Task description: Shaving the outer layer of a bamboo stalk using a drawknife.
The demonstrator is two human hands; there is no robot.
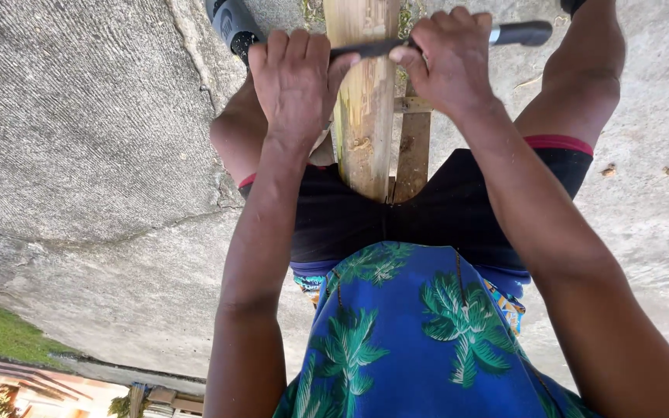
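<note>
A dark-bladed knife [427, 42] is gripped at both ends and laid crosswise over a thick bamboo pole [365, 101], so the blade's long axis runs left-right while the pole's runs straight away from the body, out between the knees. The left hand [296, 77] is curled over the blade's tip end, fingers [288, 46] pressed together and folded down on it; the right hand [447, 58] is wrapped round the handle side, with the black handle's end seen poking out past the knuckles. Both hands sit about equally close to the pole, one either side, blade touching or just above its top face — can't really be told which.

The pole is clamped between the thighs against black shorts [443, 209], and a narrower wooden slat [413, 147] is lying right beside it on its right side. A blue palm-print shirt [404, 333] fills the near view. Rough concrete ground [87, 139] is all around, a grey shoe [230, 23] is just beyond the left hand, and a few small chips are scattered off to the right. Nothing is blocking the pole's length beyond the blade.
</note>
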